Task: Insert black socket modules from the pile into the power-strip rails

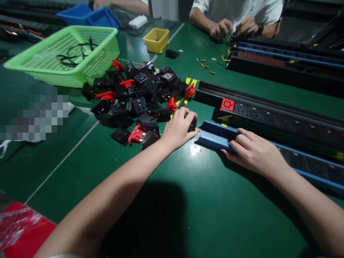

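Between the fingers of my left hand (178, 129) is a black socket module (192, 124), at the left end of a blue metal channel (215, 141). My right hand (256, 150) is wrapped over the channel further along. To the right of that hand, black sockets (313, 165) sit in the channel. Left of my left hand lies a heap of loose socket modules (139, 104), mostly black with some red ones. Behind the blue channel runs a black channel (258, 125) with a red socket (227, 105) at the end of its row of black sockets.
A green basket (100, 53) with black cables stands beyond the heap, near a yellow bin (156, 40) and blue bins (88, 16). Screws (205, 67) lie on the green table (150, 225). Across it, a co-worker's hands (233, 28) work at another strip (268, 68).
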{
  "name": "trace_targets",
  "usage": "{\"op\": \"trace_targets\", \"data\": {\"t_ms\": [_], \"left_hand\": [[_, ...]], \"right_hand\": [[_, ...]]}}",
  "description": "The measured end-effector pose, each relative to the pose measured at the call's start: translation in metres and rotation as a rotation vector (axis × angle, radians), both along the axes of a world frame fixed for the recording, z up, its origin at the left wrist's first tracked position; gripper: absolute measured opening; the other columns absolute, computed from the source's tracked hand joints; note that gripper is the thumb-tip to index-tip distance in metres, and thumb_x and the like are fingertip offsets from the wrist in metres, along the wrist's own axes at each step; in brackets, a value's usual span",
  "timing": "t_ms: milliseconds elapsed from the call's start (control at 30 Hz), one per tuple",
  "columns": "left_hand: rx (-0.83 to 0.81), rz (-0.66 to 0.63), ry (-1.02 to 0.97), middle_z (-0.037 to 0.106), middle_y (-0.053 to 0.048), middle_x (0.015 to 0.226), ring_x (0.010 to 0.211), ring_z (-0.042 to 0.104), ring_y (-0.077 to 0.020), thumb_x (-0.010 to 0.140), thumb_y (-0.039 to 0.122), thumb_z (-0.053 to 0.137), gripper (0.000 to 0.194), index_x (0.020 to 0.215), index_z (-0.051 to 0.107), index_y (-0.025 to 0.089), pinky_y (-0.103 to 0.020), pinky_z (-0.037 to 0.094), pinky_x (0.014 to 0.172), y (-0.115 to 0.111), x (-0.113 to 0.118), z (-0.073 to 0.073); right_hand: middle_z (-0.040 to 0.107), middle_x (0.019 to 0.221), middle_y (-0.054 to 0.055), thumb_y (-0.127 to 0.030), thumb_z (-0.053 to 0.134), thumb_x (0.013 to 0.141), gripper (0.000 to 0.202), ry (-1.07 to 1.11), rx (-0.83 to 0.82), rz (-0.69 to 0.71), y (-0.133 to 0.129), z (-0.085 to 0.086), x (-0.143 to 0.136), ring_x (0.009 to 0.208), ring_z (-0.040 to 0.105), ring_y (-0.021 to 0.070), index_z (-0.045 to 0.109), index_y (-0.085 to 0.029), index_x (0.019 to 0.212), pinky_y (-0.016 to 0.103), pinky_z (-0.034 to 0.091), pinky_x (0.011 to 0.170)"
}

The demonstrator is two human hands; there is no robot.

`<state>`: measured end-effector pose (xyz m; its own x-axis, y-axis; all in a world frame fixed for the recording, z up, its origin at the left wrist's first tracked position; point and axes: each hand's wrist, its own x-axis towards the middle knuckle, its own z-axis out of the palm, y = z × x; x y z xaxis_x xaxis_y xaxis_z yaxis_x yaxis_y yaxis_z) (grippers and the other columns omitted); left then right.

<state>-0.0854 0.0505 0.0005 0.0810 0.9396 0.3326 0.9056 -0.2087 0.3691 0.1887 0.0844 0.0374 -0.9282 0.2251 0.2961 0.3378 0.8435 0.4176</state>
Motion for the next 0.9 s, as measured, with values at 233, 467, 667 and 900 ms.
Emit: {"op": "trace_targets", "data": {"t_ms": [233,467,667,900], "left_hand": [[-0.026,-0.032,0.033,0.050,-0.012,0.128,0.117,0.046,-0.0294,0.086,0.045,0.065,0.052,0.130,0.052,0.019,-0.043,0.054,0.091,0.000,0.000,0.001],[-0.041,-0.068,0.068,0.056,-0.011,0.131,0.119,0.047,-0.0295,0.091,0.036,0.058,0.041,0.130,0.057,0.021,-0.041,0.053,0.091,-0.003,0.004,0.006],[0.011,-0.137,-0.182,0.070,-0.008,0.116,0.111,0.059,-0.0254,0.088,0.046,0.068,0.042,0.122,0.064,0.021,-0.040,0.048,0.099,0.002,-0.005,-0.002],[-0.034,-0.050,-0.552,0.069,-0.007,0.130,0.115,0.065,-0.0206,0.095,0.038,0.059,0.040,0.132,0.062,0.023,-0.036,0.048,0.102,0.007,-0.004,0.001]], "right_hand": [[0.059,0.075,0.007,-0.037,0.063,0.092,0.027,-0.010,0.011,-0.006,-0.001,0.001,-0.001,0.100,0.066,0.0313,0.064,-0.017,0.074,0.035,0.054,0.083],[0.061,0.075,0.008,-0.037,0.060,0.093,0.028,-0.009,-0.023,-0.043,-0.003,-0.001,-0.003,0.099,0.065,0.0313,0.066,-0.016,0.075,0.037,0.052,0.082],[0.061,0.075,0.008,-0.037,0.060,0.093,0.028,0.000,-0.015,-0.068,-0.005,0.000,-0.006,0.098,0.065,0.0312,0.066,-0.016,0.077,0.037,0.051,0.085],[0.062,0.076,0.008,-0.035,0.059,0.093,0.026,-0.004,-0.020,-0.084,-0.006,0.000,-0.006,0.099,0.063,0.0315,0.066,-0.016,0.077,0.037,0.049,0.085]]}}
